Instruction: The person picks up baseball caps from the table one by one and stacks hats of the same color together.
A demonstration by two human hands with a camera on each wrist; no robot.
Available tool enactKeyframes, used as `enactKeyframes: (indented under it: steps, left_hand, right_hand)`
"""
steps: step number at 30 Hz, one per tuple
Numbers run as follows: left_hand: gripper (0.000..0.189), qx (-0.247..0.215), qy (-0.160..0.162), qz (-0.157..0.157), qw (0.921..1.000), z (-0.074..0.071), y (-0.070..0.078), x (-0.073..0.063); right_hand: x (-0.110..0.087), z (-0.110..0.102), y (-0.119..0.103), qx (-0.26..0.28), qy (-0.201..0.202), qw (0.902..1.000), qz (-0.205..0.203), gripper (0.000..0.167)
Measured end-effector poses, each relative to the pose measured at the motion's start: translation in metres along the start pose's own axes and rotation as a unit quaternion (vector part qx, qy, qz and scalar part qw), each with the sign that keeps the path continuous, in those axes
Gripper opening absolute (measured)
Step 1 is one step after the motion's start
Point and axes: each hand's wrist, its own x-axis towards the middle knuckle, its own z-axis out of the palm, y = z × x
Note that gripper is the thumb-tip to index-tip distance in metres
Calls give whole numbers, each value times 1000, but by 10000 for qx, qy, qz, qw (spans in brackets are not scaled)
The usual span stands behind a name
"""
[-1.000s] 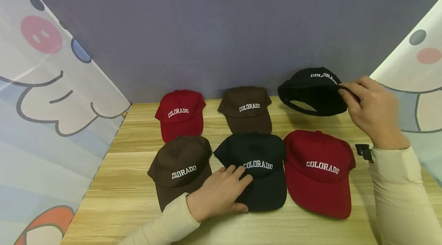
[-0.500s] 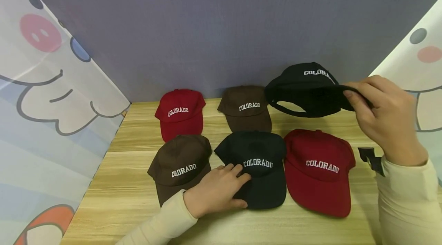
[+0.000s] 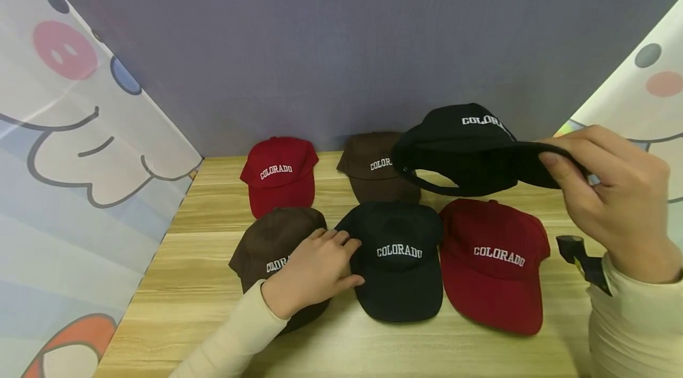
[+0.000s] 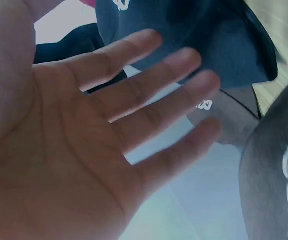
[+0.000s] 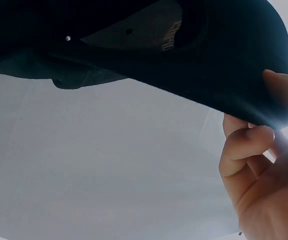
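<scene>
Black cap [image 3: 461, 156] lies crosswise, brim pointing right into right hand [image 3: 621, 197].

The raised black cap [image 3: 445, 129] was of smooth, matt cloth, with a small stud [image 5: 68, 38] that gleamed like metal. The front black cap [image 3: 400, 295], front brown cap [image 3: 272, 233], rear brown cap [image 3: 379, 188], front red cap [image 3: 493, 298] and rear red cap [image 3: 283, 197] were of similar matt fabric; their white lettering [image 3: 399, 251] looked embroidered. The desk [image 3: 171, 301] showed pale wood grain with a low sheen. The back wall [image 3: 320, 40] appeared matt and finely textured, the printed side panel [image 3: 58, 236] smooth. The sleeve [image 3: 224, 330] was soft, lightly wrinkled cloth.
</scene>
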Motion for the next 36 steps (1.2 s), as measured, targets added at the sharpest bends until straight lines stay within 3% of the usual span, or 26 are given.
enactKeyframes:
  steps: [5, 12, 20, 36]
  left_hand:
    - [62, -76, -129, -327, 9994, -2, -10, 0]
    - [66, -513, -385, -652, 9958, 0, -25, 3]
    - [65, -621, -587, -656, 9942, 11, -35, 9]
    - [68, -683, -844, -768, 9911, 16, -38, 10]
  right_hand:
    - [1, -3, -10, 317, 39, 9995, 9, 37]
    - [-3, -11, -12, 790, -289, 9965, -30, 26]
    - [-11, -15, -13, 1592, -615, 9851, -210, 13]
    - [-14, -11, -26, 2097, -932, 9709, -689, 16]
